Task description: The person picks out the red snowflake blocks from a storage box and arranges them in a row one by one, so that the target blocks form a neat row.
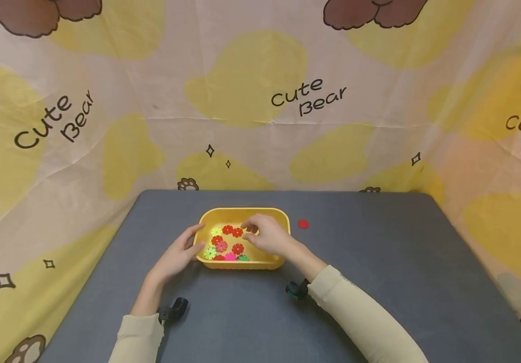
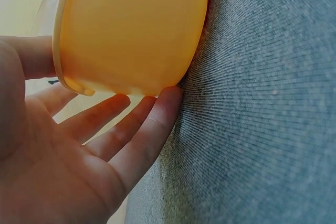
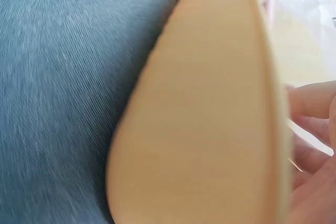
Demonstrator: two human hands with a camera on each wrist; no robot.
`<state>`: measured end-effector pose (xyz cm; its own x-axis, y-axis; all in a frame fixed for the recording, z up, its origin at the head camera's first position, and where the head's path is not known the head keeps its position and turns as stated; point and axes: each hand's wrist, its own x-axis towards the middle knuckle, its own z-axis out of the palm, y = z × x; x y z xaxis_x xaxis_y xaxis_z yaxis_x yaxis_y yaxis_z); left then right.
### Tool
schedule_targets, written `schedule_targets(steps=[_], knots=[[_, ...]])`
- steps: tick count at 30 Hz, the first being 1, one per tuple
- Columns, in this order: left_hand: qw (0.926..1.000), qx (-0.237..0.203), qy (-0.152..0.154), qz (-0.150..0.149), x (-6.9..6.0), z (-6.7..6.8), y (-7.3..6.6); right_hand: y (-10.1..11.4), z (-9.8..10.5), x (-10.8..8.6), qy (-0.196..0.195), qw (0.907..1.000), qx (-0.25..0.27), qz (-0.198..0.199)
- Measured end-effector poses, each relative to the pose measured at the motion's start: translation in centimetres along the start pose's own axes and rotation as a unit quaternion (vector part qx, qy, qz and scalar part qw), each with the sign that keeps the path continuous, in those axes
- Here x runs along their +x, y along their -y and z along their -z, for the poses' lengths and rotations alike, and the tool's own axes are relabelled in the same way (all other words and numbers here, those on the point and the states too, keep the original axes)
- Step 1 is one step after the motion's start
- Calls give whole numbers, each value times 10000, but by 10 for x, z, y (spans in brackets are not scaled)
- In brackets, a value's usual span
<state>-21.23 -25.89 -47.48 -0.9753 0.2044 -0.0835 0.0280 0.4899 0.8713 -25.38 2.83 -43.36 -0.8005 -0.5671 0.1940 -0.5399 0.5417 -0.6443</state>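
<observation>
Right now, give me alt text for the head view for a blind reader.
A person's right grip reaches into a yellow tray of colourful flower-shaped discs while the left grip touches its left end. A red disc lies right of the tray on a dark table, before a Cute Bear backdrop.

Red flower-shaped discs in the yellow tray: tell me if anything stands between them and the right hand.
Nothing visible does. In the head view, the right hand reaches into the open yellow tray, close beside the nearest red flower-shaped disc.

a grey-blue table point(image 1: 360, 302) stands before a pale, yellow-blotched curtain point(image 1: 224, 106) lettered "cute bear", creased in places.
</observation>
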Motion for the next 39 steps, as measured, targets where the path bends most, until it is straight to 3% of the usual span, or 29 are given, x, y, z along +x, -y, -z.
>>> schedule_targets(steps=[9,17,24,30,39], knots=[[9999,125,-24,41,0,2,-1,-1,-24,20,750,9960,113,-469],[10000,80,-3,54,-2,2,-4,-8,-38,30,1118,9915,-129,-661],[9999,-100,9,88,-1,2,-3,-12,-42,34,1219,9901,-472,-512],[10000,-2,-1,67,-1,1,-4,-13,-42,35,1310,9878,-635,-561],[10000,10,-5,88,1,2,-2,-12,-42,34,1178,9900,-417,-660]])
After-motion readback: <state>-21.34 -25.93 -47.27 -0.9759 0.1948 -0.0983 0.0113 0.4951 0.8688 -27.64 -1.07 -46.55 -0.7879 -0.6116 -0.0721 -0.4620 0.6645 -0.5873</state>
